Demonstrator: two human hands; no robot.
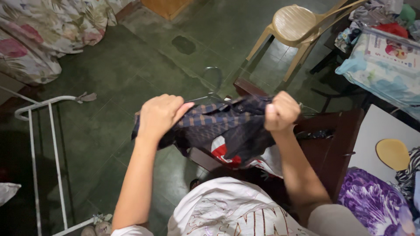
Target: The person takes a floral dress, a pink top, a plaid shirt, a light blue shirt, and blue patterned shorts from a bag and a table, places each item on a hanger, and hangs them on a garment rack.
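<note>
Plaid shirt (218, 126) on a wire hanger (214, 87), stretched between both fists: left hand (161, 116) clamps one shoulder, right hand (281, 111) the other, hands apart, above a brown chair (337, 140).

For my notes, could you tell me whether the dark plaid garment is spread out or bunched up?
Bunched up. The plaid garment is gathered between the left hand and right hand, sagging in folds beneath a wire hanger.

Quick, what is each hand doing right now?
Left hand: closed, gripping the dark plaid garment on a wire hanger.
Right hand: closed, gripping the same garment.
</note>
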